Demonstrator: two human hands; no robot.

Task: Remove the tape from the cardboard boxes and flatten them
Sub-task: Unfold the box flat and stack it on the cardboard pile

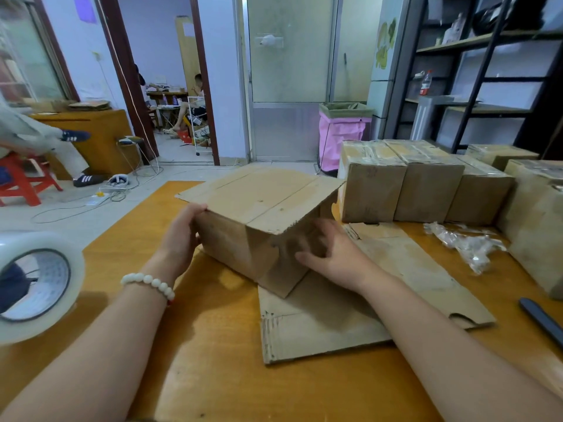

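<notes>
An opened brown cardboard box (pixel 259 214) lies on its side at the middle of the orange table (pixel 213 345), its flaps spread outward. My left hand (pixel 182 236) grips the box's left edge. My right hand (pixel 332 251) presses flat against the box's open right end, fingers spread. Under the box and my right arm lies a flattened cardboard sheet (pixel 396 278). A crumpled strip of clear tape (pixel 469 245) rests on the table to the right. Several taped boxes (pixel 426 184) stand in a row behind.
A big roll of clear tape (pixel 33 284) sits at the table's left edge. A dark-handled knife (pixel 542 321) lies at the right edge. Another taped box (pixel 536 226) stands at far right. Beyond the table are a pink-lined bin (pixel 341 138), shelves and a red stool (pixel 24 178).
</notes>
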